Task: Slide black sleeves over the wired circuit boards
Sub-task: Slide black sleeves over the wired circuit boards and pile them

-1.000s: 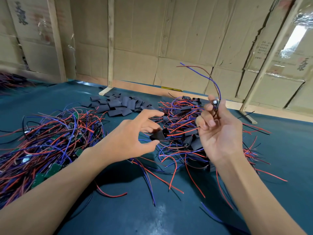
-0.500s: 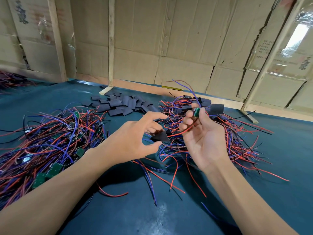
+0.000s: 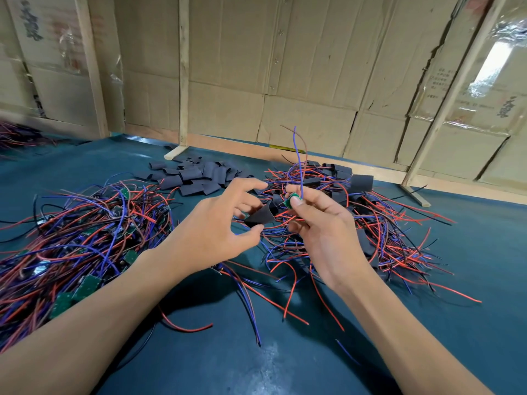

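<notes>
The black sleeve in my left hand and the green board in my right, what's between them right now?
Nothing held. In the head view the black sleeve opens just short of the green board; only table wires show behind the gap.

You have one view only, from the wide-angle camera on your head, looking forward and down across the blue-green table (image 3: pixel 285 366). Your left hand (image 3: pixel 211 235) and right hand (image 3: pixel 322 226) sit close, near the middle of the frame, forearms entering from the bottom corners. The cardboard wall (image 3: pixel 299 67) fills the top, bowed by the lens. No second view shares the scene.
</notes>
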`<state>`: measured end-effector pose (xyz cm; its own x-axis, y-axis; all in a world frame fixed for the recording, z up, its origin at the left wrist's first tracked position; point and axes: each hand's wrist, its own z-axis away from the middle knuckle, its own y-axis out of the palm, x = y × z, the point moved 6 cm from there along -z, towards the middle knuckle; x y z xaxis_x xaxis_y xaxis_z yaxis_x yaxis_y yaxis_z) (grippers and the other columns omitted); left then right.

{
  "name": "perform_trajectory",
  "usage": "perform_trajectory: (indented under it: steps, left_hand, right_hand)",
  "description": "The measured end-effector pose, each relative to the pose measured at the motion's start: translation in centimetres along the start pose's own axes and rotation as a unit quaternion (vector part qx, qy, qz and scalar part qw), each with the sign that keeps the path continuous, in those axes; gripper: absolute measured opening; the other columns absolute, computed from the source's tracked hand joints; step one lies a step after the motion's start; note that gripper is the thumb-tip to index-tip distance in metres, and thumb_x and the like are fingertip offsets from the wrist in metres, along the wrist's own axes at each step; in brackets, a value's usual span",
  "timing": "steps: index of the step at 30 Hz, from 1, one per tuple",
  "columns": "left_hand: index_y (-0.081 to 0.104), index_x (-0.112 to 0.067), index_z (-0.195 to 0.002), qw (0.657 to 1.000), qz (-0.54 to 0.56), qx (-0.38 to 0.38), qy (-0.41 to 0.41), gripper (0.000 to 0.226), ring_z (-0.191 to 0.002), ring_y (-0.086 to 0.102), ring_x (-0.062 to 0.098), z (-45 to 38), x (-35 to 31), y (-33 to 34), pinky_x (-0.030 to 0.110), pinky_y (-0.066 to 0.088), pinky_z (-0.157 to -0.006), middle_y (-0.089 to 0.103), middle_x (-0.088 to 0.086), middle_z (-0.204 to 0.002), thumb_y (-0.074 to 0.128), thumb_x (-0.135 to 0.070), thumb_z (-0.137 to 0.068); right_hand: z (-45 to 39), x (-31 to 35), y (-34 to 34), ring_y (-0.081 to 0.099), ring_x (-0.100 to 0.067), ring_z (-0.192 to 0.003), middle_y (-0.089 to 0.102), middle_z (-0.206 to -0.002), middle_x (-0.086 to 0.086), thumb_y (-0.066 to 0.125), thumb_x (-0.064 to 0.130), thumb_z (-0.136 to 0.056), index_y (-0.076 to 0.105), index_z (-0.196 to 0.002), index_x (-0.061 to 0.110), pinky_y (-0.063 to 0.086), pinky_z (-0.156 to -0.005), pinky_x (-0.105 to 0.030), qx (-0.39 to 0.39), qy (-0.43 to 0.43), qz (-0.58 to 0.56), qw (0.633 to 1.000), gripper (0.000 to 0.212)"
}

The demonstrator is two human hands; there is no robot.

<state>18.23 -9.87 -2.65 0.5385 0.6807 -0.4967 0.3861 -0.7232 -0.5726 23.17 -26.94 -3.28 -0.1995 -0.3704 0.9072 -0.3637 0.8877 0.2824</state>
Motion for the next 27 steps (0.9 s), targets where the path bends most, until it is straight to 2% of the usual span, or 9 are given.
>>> perform_trajectory:
  steps: [12, 15, 18, 22, 25, 27]
  left_hand:
    - [0.041, -0.042, -0.133, 1.000, -0.005, -0.001, 0.007, 0.066, -0.106, 0.060, -0.005, 0.0, -0.2, -0.2, 0.021, 0.048, -0.093, 0.062, -0.029, -0.111, 0.078, -0.025, -0.082]
    - [0.041, -0.040, -0.134, 1.000, -0.002, -0.006, 0.015, 0.066, -0.106, 0.060, -0.006, 0.1, -0.3, -0.2, 0.017, 0.047, -0.092, 0.062, -0.028, -0.110, 0.078, -0.023, -0.082]
    - [0.042, -0.036, -0.136, 1.000, -0.003, -0.013, 0.027, 0.067, -0.107, 0.058, -0.008, 0.1, -0.4, -0.2, 0.010, 0.044, -0.091, 0.062, -0.027, -0.111, 0.078, -0.021, -0.081]
    - [0.044, -0.034, -0.137, 0.999, -0.031, -0.021, 0.039, 0.065, -0.110, 0.055, -0.009, 0.1, -0.5, -0.4, 0.006, 0.039, -0.092, 0.065, -0.020, -0.113, 0.076, -0.021, -0.082]
    - [0.051, -0.025, -0.136, 0.994, -0.076, -0.032, 0.071, 0.058, -0.110, 0.058, -0.002, 0.1, -1.0, -0.4, 0.017, 0.046, -0.094, 0.065, -0.011, -0.117, 0.075, -0.020, -0.083]
    - [0.060, -0.017, -0.131, 0.988, -0.104, -0.038, 0.105, 0.049, -0.104, 0.061, 0.008, 0.2, -1.4, -0.3, 0.027, 0.050, -0.091, 0.066, -0.005, -0.115, 0.074, -0.016, -0.084]
  right_hand:
    - [-0.2, -0.2, -0.4, 0.056, -0.010, -0.073, 0.062, -0.086, -0.003, 0.070, 0.009, -0.080, 0.075, -0.102, 0.008, 0.046, -0.061, -0.024, 0.003, -0.004, -0.026, 1.000, 0.022]
    - [-0.1, -0.2, -0.2, 0.058, -0.011, -0.072, 0.065, -0.083, -0.002, 0.071, 0.002, -0.080, 0.076, -0.090, 0.012, 0.049, -0.063, -0.025, 0.008, -0.010, -0.022, 1.000, 0.015]
    - [0.1, -0.3, 0.1, 0.063, -0.019, -0.069, 0.071, -0.091, -0.005, 0.070, -0.010, -0.083, 0.070, -0.076, 0.009, 0.054, -0.071, -0.031, 0.010, -0.014, 0.005, 1.000, 0.020]
    - [0.0, -0.2, -0.4, 0.065, -0.023, -0.072, 0.075, -0.098, -0.008, 0.078, -0.004, -0.079, 0.072, -0.065, 0.011, 0.055, -0.076, -0.040, -0.007, -0.006, 0.060, 0.998, 0.021]
    - [0.1, -0.1, -0.5, 0.067, -0.026, -0.074, 0.075, -0.094, -0.010, 0.076, -0.005, -0.079, 0.074, -0.064, 0.009, 0.057, -0.068, -0.033, 0.000, 0.014, 0.034, 0.999, 0.020]
    - [0.1, -0.2, -0.5, 0.068, -0.025, -0.071, 0.074, -0.091, -0.012, 0.072, -0.007, -0.082, 0.076, -0.066, 0.008, 0.056, -0.063, -0.030, 0.006, 0.024, 0.017, 1.000, 0.022]
